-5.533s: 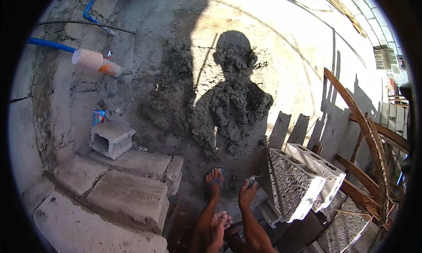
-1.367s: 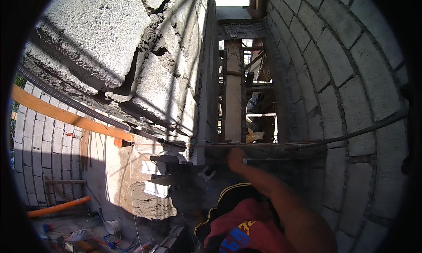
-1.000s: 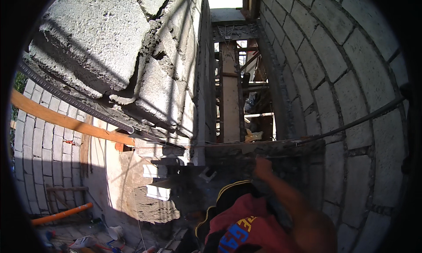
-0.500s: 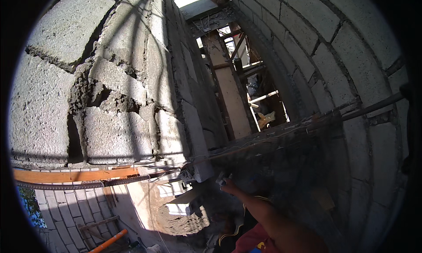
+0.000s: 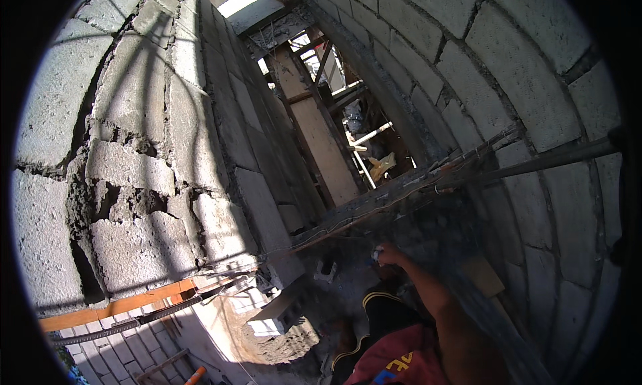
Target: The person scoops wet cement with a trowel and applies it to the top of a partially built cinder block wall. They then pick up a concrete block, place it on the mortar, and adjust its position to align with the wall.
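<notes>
My right hand (image 5: 389,254) reaches forward from the lower right, in the shade below the lintel-like ledge (image 5: 374,208). Its fingers are closed round a small pale thing (image 5: 376,254), too dim and small to name. Just left of it and lower down lies a grey hollow concrete block (image 5: 326,271). My left hand is out of the picture. A rough concrete block wall (image 5: 144,241) with broken blocks and mortar gaps rises on the left, partly in sunlight.
Another block wall (image 5: 468,64) curves along the right. A dark bar (image 5: 535,164) crosses to it. Beyond the ledge lies a long board (image 5: 324,148) between beams. Lower left are an orange timber (image 5: 120,303), a ribbed steel bar (image 5: 144,323), white-faced blocks (image 5: 266,327) and a sand heap (image 5: 291,346).
My view has shifted, so the left wall sits lower and further left. My right hand has moved right and slightly up in the picture, and the hollow block now shows beside it.
</notes>
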Available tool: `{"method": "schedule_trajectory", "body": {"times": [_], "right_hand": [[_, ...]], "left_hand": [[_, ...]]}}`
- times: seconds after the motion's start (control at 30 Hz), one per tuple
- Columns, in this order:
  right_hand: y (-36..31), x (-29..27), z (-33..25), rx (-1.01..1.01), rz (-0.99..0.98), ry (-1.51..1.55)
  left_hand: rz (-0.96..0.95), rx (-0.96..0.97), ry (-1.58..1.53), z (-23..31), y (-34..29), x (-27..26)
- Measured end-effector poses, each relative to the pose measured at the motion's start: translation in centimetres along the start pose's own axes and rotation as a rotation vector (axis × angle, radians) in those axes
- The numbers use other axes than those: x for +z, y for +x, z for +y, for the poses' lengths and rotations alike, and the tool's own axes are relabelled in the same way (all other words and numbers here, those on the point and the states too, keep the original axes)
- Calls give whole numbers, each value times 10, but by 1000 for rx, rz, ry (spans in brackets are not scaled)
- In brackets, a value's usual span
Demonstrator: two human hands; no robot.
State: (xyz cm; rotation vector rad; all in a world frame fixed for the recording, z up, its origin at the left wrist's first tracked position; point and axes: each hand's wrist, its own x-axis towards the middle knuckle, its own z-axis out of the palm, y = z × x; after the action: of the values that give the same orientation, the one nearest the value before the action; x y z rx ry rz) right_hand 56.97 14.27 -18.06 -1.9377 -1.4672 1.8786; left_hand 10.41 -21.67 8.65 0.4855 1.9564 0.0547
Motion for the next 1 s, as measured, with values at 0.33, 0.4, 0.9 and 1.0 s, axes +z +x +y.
{"method": "schedule_trajectory", "body": {"times": [0.33,0.4,0.9,1.0], "right_hand": [[13,100,20,-162,358,-142],[33,85,10,-24,315,-26],[-95,-59,53,19,323,-127],[-162,-70,-7,-249,394,-321]], "left_hand": [[-6,-17,20,13,6,-6],[-5,-25,27,12,6,-7],[30,79,-103,-35,5,16],[16,192,-234,-57,22,17]]}}
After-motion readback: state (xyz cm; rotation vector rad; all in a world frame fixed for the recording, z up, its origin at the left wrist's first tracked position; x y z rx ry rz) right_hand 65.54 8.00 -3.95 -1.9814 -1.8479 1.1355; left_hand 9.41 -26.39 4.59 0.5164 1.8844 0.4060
